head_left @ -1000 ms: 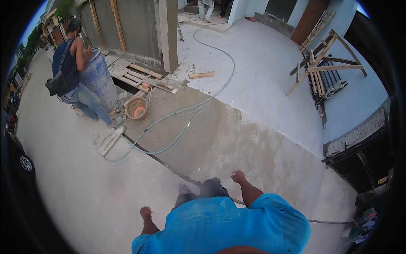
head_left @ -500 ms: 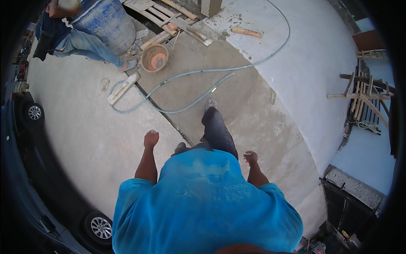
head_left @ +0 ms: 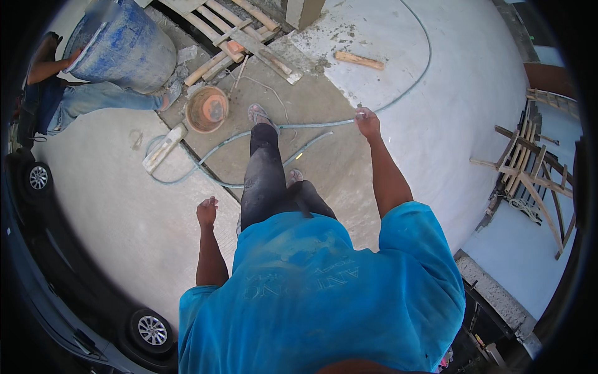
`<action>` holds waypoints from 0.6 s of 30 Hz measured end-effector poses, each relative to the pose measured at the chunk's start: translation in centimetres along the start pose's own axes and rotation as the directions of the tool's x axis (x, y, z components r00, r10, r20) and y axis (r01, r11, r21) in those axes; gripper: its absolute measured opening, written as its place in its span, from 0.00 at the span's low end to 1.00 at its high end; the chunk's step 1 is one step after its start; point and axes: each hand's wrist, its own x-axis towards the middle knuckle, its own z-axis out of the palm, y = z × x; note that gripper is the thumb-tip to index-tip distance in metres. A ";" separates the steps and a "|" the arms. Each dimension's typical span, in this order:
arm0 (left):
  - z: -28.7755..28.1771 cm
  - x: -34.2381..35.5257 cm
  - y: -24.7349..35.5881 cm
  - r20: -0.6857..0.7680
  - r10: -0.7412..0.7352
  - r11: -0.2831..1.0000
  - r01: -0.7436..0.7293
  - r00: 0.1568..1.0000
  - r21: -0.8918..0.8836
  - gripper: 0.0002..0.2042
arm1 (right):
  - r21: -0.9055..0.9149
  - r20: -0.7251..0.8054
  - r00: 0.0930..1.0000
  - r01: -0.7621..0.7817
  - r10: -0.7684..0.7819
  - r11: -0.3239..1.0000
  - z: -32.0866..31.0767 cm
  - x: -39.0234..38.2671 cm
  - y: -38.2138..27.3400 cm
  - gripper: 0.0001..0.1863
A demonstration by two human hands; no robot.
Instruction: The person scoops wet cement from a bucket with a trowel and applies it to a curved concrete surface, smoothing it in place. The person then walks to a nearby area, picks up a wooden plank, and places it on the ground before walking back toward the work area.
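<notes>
My left hand [head_left: 207, 210] hangs by my left side above the pale concrete, fingers loosely curled, with nothing visible in them. My right hand [head_left: 367, 123] reaches forward at the end of a stretched arm, its fingers closed around a small white stick-like thing [head_left: 360, 114], too small to name surely. In the picture this hand overlaps the green hose [head_left: 317, 124], with no contact that I can make out. The hose loops across the concrete. Ahead and to the left sit a round mortar tub [head_left: 207, 110] and a long pale float-like tool [head_left: 164, 148].
A person [head_left: 93, 103] in jeans is by a large blue barrel [head_left: 128, 47] at upper left. Planks [head_left: 233, 31] lie over a dark opening. A wood piece [head_left: 360, 60] rests on the floor. A dark car [head_left: 56, 280] stands left; a wooden trestle [head_left: 523, 168] right.
I have stepped forward, with one foot now near the tub. My right hand has swung forward and up; my left arm stays low. The person by the barrel has moved an arm to its rim.
</notes>
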 end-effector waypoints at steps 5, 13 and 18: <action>3.9 11.0 1.0 0.072 -0.246 0.969 0.244 0.967 0.037 0.16 | -0.259 0.262 0.964 0.034 0.036 0.965 2.0 0.8 -3.6 0.16; 5.9 21.7 23.5 0.121 0.034 0.999 -0.030 0.992 -0.034 0.15 | -0.381 0.263 0.862 -0.320 0.434 0.867 -1.3 3.0 3.9 0.14; 10.7 24.2 33.2 0.126 0.161 0.982 -0.171 0.979 0.077 0.14 | -0.090 0.254 0.827 -0.496 0.502 0.864 -3.0 12.9 0.7 0.12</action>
